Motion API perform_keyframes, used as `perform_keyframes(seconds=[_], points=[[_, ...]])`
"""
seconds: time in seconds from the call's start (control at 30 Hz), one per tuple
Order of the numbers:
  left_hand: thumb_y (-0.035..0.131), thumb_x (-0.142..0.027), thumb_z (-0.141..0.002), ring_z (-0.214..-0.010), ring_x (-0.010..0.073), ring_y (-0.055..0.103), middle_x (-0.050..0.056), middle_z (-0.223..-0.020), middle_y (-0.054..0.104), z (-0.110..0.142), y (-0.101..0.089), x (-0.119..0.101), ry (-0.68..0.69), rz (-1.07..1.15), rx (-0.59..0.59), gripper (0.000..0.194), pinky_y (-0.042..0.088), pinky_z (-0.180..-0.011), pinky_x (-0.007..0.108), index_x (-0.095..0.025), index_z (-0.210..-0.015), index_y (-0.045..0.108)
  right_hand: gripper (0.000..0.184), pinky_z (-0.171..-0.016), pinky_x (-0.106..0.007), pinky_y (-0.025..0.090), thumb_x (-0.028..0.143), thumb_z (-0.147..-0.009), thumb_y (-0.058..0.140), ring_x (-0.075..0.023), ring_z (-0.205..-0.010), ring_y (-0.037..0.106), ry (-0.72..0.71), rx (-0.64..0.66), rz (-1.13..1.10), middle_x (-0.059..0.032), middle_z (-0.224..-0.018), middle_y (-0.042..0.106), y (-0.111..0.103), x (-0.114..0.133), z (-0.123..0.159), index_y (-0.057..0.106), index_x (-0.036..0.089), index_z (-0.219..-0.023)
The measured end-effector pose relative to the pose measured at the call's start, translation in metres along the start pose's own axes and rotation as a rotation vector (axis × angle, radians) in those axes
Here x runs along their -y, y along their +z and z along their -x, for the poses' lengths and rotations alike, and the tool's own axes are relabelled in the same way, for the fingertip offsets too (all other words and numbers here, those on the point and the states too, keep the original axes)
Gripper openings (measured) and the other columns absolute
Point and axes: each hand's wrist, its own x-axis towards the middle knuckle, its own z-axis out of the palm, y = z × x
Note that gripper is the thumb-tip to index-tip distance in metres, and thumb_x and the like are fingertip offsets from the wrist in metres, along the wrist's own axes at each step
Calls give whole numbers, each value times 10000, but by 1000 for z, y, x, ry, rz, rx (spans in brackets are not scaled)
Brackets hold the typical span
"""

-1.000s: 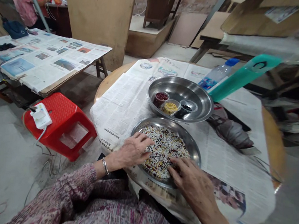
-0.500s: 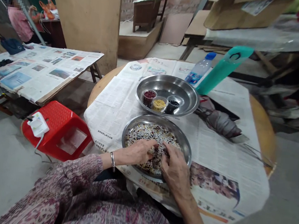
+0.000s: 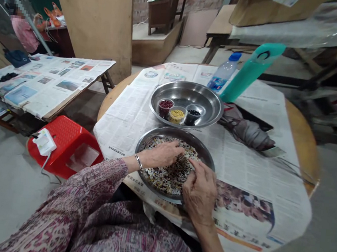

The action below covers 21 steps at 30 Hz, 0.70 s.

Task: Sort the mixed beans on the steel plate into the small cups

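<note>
A steel dish [image 3: 210,161] in front of me holds a mix of white, yellow, dark red and black grains and beans [image 3: 162,181]. My left hand [image 3: 164,154], with a silver bangle at the wrist, reaches over the middle of the mix, its fingers bent and apart. On the dish's right side, my right hand [image 3: 200,187] has its index finger stretched onto the grains and its thumb apart from it. Behind stands a larger steel basin [image 3: 205,93] with a cup of red beans [image 3: 166,106], a cup of yellow beans [image 3: 177,115] and a cup of black beans [image 3: 193,115].
Newspaper [image 3: 124,113] covers the round table. A water bottle [image 3: 224,71], a teal bottle-shaped case [image 3: 252,72] and a folded grey umbrella [image 3: 247,132] lie beyond the basin or to its right. A red stool [image 3: 66,147] stands left. A person [image 3: 23,32] sits far left.
My left hand has moved up and slightly right across the grains. My right hand has shifted a little right and down, its index finger still on the mix. The view has shifted slightly.
</note>
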Motion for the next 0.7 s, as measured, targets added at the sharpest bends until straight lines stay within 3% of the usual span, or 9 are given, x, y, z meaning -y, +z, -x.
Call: perform_keyframes(seconds=[0.1, 0.2, 0.3, 0.37, 0.53, 0.63, 0.7], points=[[419, -109, -958, -931, 162, 579, 59, -1042, 575, 15, -5, 13, -57, 52, 1, 206, 475, -859, 281, -170, -1064, 584, 352, -958, -429, 483, 141, -907, 410, -234, -1072, 576, -20, -9, 16, -139, -1097, 656, 0, 0, 0, 641, 150, -1173], [501, -194, -971, -930, 162, 582, 44, -976, 585, 39, -13, 14, -88, 148, 8, 110, 462, -882, 279, -162, -1007, 601, 352, -959, -427, 483, 139, -903, 424, -231, -1068, 583, -17, -12, 17, -130, -1088, 666, -1, -1, 0, 645, 158, -1177], [667, -311, -898, -954, 157, 585, 29, -1012, 577, 61, -18, 5, 60, 258, 106, 205, 458, -884, 256, -186, -1048, 603, 347, -961, -423, 482, 149, -908, 428, -230, -1071, 590, -2, -25, 6, -128, -1091, 669, -1, 0, 1, 644, 158, -1179], [690, -316, -883, -993, 151, 583, 35, -1090, 566, 67, -17, -5, 192, 270, 167, 271, 454, -892, 238, -204, -1111, 594, 341, -961, -420, 481, 160, -917, 423, -229, -1073, 594, 0, -33, -3, -132, -1103, 669, -2, 0, 1, 642, 153, -1178], [578, -234, -931, -1062, 207, 534, 78, -1184, 582, 48, -3, -24, 365, -38, 81, 207, 437, -930, 311, -192, -1126, 632, 323, -964, -432, 472, 187, -937, 417, -239, -1077, 603, 2, -11, 4, -130, -1094, 684, -3, -1, 1, 644, 151, -1164], [513, -226, -950, -1161, 250, 482, 95, -1245, 561, 28, 1, -23, 316, -186, -38, 214, 440, -920, 365, -194, -1116, 645, 326, -969, -438, 467, 195, -941, 414, -242, -1089, 600, 8, -11, 11, -136, -1117, 679, -2, -2, 2, 641, 151, -1172], [490, -241, -964, -1224, 276, 447, 109, -1291, 534, 19, 1, -17, 213, -227, -104, 221, 429, -965, 405, -179, -1117, 637, 330, -969, -434, 466, 196, -942, 413, -240, -1088, 597, 1, -13, 11, -139, -1111, 679, -2, -3, 2, 639, 148, -1178]])
